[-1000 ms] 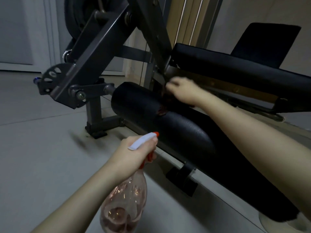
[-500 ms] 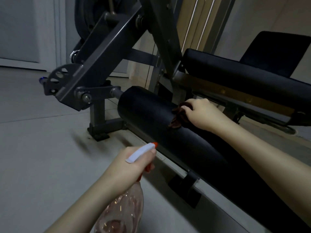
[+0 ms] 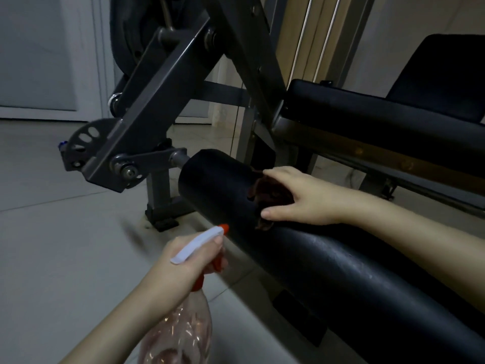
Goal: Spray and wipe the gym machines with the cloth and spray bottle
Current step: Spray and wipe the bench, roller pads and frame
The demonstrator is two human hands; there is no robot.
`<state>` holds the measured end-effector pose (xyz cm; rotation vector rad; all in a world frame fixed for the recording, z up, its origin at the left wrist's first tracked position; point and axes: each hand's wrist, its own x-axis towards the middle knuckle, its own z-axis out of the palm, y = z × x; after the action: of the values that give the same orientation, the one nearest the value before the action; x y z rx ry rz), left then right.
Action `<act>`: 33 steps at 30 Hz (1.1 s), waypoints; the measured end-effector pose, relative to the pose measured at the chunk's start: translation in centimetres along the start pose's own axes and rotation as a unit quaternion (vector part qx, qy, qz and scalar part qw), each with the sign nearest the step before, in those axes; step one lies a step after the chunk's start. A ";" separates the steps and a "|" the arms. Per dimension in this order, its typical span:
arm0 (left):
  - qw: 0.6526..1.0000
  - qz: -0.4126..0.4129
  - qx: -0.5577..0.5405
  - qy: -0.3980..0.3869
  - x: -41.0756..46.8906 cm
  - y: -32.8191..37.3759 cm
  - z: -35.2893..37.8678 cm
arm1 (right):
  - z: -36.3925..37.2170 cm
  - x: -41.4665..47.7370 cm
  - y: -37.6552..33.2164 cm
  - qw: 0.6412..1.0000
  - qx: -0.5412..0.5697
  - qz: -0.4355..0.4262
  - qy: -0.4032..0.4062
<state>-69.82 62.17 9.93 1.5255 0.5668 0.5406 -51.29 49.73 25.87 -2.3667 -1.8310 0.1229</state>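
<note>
A long black padded roller [image 3: 328, 261] of the gym machine runs from the centre to the lower right. My right hand [image 3: 301, 198] presses a dark brown cloth [image 3: 267, 191] onto the roller's top near its left end; most of the cloth is hidden under my palm. My left hand [image 3: 183, 261] grips the neck of a clear spray bottle [image 3: 181, 334] with a white trigger head and orange nozzle [image 3: 199, 244]. The nozzle points toward the roller, a short way in front of it.
The grey steel frame [image 3: 157, 101] and pivot bracket [image 3: 86, 143] rise at upper left, with a foot [image 3: 162, 219] on the tiled floor [image 3: 52, 258]. A black seat pad [image 3: 380, 122] and backrest [image 3: 441, 74] stand behind the roller. Cables [image 3: 304, 38] run up behind.
My right hand slid the cloth from behind the roller onto its top and front, toward me. My left hand with the bottle stayed roughly in place while the view moved closer.
</note>
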 end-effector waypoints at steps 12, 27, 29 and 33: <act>0.995 0.045 -0.064 0.069 0.1 3.7 -1.5 | 0.9 10.2 -3.3 0.996 0.021 -0.043 0.080; 0.991 0.072 -0.113 0.014 0.9 -0.2 -2.5 | 2.5 9.3 -6.0 0.983 -0.130 0.016 0.130; 0.989 0.074 -0.126 0.016 1.0 -0.3 -2.1 | 2.9 11.6 -6.8 0.980 -0.142 0.020 0.136; 0.988 0.074 -0.136 0.017 0.9 0.6 -1.4 | 3.0 14.7 -7.9 0.982 -0.137 0.016 0.131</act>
<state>-69.98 63.81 10.53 1.3053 0.3897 0.7295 -55.63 66.08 24.56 -2.4433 -1.7797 -0.4432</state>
